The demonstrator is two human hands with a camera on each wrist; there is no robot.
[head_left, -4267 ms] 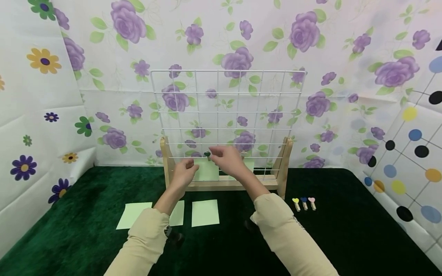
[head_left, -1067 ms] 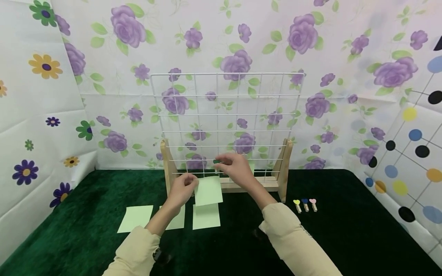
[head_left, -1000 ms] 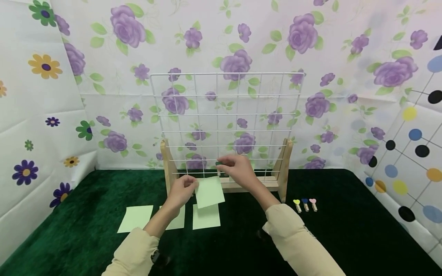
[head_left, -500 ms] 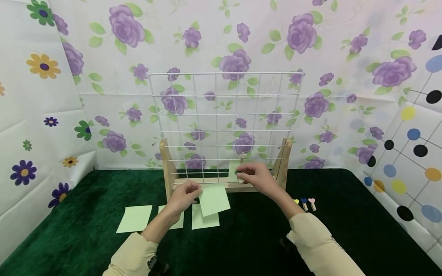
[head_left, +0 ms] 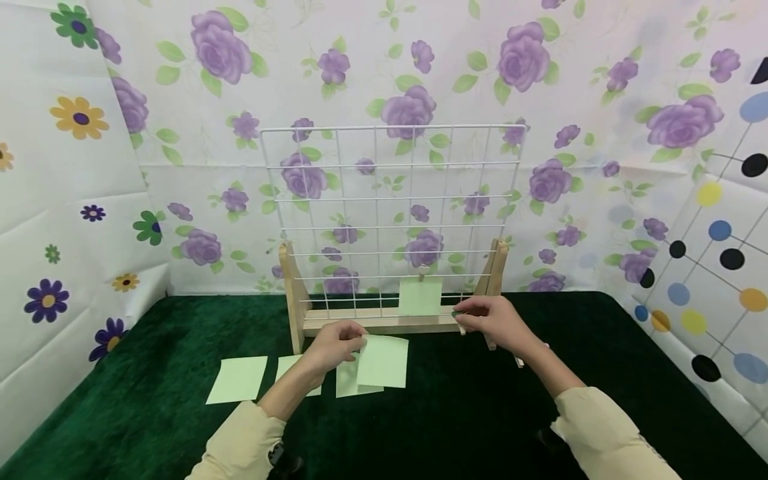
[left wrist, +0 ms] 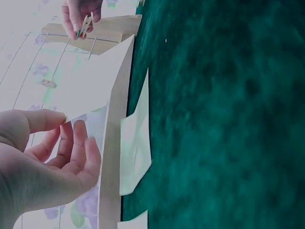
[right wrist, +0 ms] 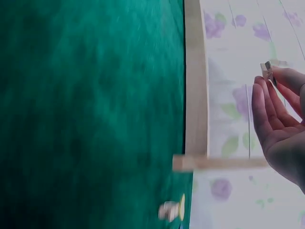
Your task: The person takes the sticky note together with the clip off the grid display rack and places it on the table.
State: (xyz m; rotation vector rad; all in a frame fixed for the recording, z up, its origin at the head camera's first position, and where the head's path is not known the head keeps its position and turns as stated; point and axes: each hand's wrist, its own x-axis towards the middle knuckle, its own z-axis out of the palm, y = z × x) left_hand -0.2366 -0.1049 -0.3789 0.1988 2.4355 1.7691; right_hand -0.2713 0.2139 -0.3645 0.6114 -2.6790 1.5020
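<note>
The sheet most at risk is the pale green note sheet (head_left: 383, 361) held above the middle of the desk (head_left: 432, 433). The left hand (head_left: 336, 347) has only a thumb-and-fingertip grip on one corner, the rest of it unsupported, so a twist or a draught could curl it or pull it free. Its lower part overlaps the nearest of the loose sheets (head_left: 237, 380) in the head view (the left wrist view suggests a gap); if lowered carelessly, it could catch that one and drag it askew.

The right hand (head_left: 495, 323) has a narrow pinch on a small green-topped clothespin (head_left: 459, 319), just in front of the rack's right post. Squeezed off-centre, that sprung peg could jump from the fingers and be lost on the dark cloth.

Beneath the right wrist, toward the desk's right edge, lie spare clothespins (right wrist: 167, 211), partly hidden in the head view; a low sweep of the forearm might scatter them. Near the desk's far edge stands the wire grid rack (head_left: 393, 228), where a clipped sheet (head_left: 420, 297) hangs from a single heart-topped peg (head_left: 423, 273). A knuckle brushing it could swing it crooked, and a hard push might shift the rack.
</note>
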